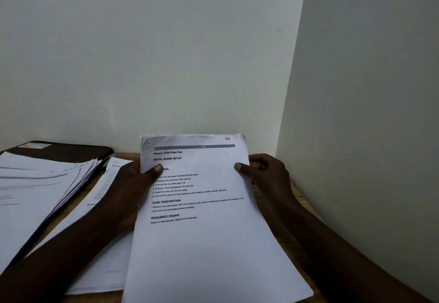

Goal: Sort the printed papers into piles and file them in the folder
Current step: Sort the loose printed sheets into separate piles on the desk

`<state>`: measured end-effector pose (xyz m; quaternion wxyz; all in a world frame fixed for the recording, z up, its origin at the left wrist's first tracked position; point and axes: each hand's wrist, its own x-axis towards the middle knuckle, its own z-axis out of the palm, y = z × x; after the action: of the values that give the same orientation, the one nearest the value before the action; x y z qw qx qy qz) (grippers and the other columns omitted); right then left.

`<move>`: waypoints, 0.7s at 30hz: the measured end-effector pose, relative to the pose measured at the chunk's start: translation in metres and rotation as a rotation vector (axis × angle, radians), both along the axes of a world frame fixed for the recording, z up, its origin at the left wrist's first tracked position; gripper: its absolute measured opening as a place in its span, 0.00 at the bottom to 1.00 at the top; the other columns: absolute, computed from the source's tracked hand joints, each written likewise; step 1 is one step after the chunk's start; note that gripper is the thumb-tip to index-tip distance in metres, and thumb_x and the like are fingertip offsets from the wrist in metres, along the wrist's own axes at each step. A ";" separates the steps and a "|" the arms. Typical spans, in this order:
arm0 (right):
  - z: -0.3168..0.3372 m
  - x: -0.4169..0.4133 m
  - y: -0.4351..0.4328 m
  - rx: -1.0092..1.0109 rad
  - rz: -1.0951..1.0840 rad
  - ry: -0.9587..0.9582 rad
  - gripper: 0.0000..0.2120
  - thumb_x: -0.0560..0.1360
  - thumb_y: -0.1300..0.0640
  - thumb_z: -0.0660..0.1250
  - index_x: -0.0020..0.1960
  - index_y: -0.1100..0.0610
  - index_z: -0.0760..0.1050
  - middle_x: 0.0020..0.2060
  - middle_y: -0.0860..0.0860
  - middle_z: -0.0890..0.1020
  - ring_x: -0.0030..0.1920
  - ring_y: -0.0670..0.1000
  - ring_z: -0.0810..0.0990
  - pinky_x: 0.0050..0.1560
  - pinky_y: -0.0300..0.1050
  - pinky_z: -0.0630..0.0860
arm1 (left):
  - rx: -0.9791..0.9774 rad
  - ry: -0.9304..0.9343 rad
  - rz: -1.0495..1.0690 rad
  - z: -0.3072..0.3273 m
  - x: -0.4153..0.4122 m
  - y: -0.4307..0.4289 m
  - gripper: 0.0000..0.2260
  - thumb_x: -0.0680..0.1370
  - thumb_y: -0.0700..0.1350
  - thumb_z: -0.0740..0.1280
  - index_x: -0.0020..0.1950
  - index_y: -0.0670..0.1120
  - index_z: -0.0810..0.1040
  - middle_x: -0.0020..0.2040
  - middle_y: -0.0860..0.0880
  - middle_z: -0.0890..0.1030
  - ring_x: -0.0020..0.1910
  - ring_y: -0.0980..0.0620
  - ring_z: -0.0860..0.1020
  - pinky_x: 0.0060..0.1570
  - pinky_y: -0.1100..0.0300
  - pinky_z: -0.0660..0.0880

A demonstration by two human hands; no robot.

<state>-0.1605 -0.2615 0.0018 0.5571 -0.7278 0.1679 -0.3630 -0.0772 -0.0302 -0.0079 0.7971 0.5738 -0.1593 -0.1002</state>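
The printed paper [202,243] is held up in front of the person, tilted back off the table [299,199], with its top edge towards the wall [166,53] and its lower edge running out of view near the bottom of the frame. Its heading reads "Replace Toilet Paper Roll", with sections for scene setup, task description and required props below; "61" is handwritten in the top right corner. Whether it is one sheet or several pressed together cannot be told.

The left hand [133,183] grips the paper's left edge, its thumb laid on the printed face and the other fingers hidden behind the sheet. The right hand [268,174] pinches the right edge at about the same height, thumb on the front and fingers [259,160] curled round behind.

Under the left forearm, flat sheets [104,243] lie on the wooden table, partly covered by the held paper. Further left, a fanned pile [35,183] of printed pages rests on a dark folder [71,148], which lies flat against the back wall with a small label near its far edge. The table sits in a corner between two pale walls
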 end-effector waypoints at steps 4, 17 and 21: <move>0.002 0.002 0.001 0.002 -0.049 -0.051 0.12 0.64 0.61 0.79 0.45 0.56 0.80 0.35 0.50 0.83 0.34 0.45 0.79 0.34 0.34 0.74 | 0.021 -0.017 0.014 -0.001 0.002 -0.002 0.10 0.80 0.38 0.63 0.60 0.36 0.77 0.52 0.36 0.83 0.40 0.43 0.85 0.35 0.51 0.83; 0.003 -0.005 0.010 -0.304 -0.124 -0.125 0.07 0.68 0.61 0.75 0.37 0.54 0.77 0.28 0.46 0.81 0.29 0.41 0.75 0.32 0.39 0.69 | 0.002 -0.019 0.058 -0.005 0.009 0.002 0.11 0.80 0.39 0.64 0.61 0.38 0.77 0.53 0.37 0.84 0.49 0.37 0.83 0.46 0.42 0.81; -0.001 -0.005 0.014 -0.421 -0.119 -0.199 0.08 0.70 0.62 0.73 0.38 0.52 0.76 0.42 0.36 0.82 0.46 0.39 0.78 0.47 0.43 0.74 | -0.012 -0.031 0.045 -0.006 0.010 0.002 0.09 0.80 0.39 0.63 0.58 0.39 0.77 0.49 0.39 0.85 0.44 0.41 0.85 0.38 0.48 0.83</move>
<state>-0.1654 -0.2472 0.0009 0.3846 -0.7773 0.0755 -0.4921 -0.0673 -0.0286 -0.0142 0.8001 0.5739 -0.1592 -0.0722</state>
